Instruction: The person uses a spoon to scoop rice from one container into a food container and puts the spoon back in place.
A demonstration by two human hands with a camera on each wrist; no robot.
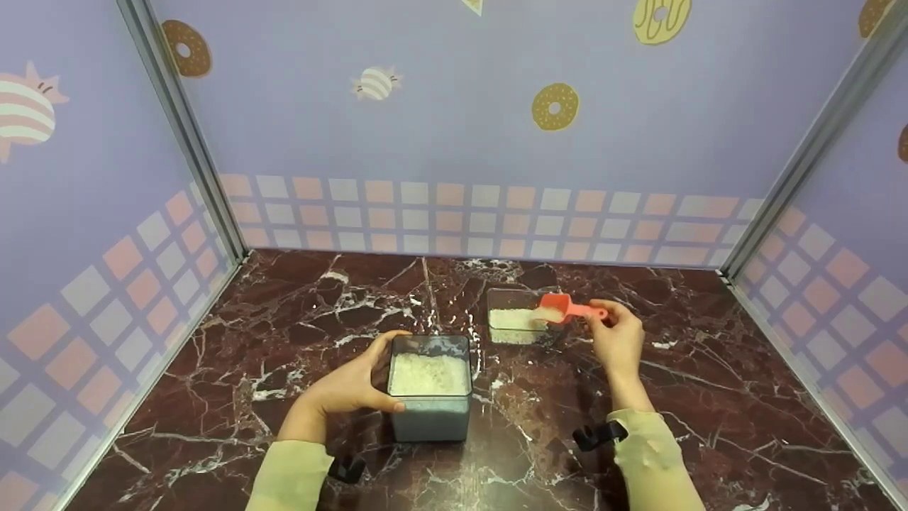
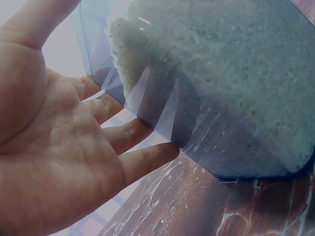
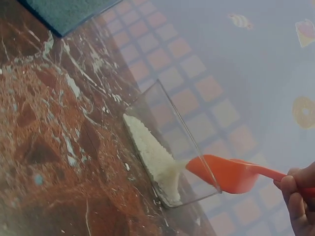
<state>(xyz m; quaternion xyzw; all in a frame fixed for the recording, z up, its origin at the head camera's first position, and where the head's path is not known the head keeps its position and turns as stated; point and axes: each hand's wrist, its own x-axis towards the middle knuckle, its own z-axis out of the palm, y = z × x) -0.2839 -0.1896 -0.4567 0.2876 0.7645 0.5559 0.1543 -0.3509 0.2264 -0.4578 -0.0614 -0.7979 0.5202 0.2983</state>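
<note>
My left hand (image 1: 355, 382) grips a tall bluish see-through container (image 1: 431, 420), thumb at its near side and fingers along its left and far walls. White rice (image 1: 429, 375) fills much of it. In the left wrist view the fingers (image 2: 147, 160) lie against the clear wall. My right hand (image 1: 618, 339) pinches the handle of a red scoop (image 1: 557, 306). The scoop is tilted over the rim of a smaller clear box (image 1: 505, 298), and rice spills from its lip. A low, sloping layer of rice (image 3: 150, 150) lies in that box, as the right wrist view shows.
Both containers stand on a dark red marbled tabletop (image 1: 298, 397), the clear box farther back and to the right. Patterned panels (image 1: 454, 128) enclose the back and both sides, with metal posts (image 1: 188, 135) at the corners. Black straps (image 1: 599, 434) sit at both wrists.
</note>
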